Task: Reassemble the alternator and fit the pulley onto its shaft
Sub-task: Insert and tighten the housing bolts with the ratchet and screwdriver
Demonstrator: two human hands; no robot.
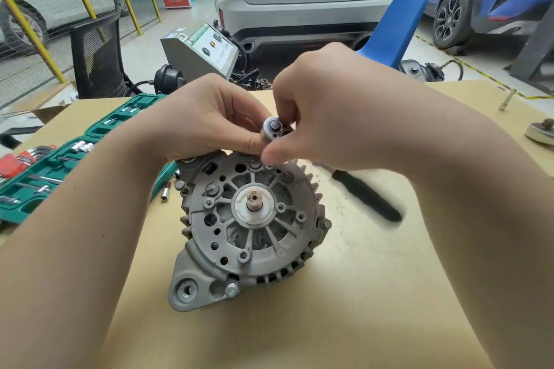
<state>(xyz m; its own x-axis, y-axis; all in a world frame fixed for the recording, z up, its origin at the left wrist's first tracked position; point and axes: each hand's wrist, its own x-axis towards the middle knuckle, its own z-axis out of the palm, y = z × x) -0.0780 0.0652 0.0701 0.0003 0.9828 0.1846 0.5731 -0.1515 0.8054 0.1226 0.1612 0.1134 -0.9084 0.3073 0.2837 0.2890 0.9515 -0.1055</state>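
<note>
counter: tan board top, nearest me, carrying everything below.
alternator: I see it mid-counter, end face up, grey finned housing, mounting ear toward me.
shaft: stub sticks up from the white centre ring, bare, rusty tip.
left hand: I've got it at the alternator's far rim, fingers curled, tips pinching the ratchet head.
right hand: fingers curled, thumb and forefinger pinching the same head from the other side.
ratchet: round chrome head between both hands, over the far edge of the housing; what sits under it I can't tell.
handle: black, blurred, running right of the alternator toward the counter's right side.
toolbox: green socket case open at left, red hex-key holder in it.
socket: loose, small, lying between case and alternator.
disc: round metal part at the far right edge of the counter; can't tell if it's the pulley.
</note>
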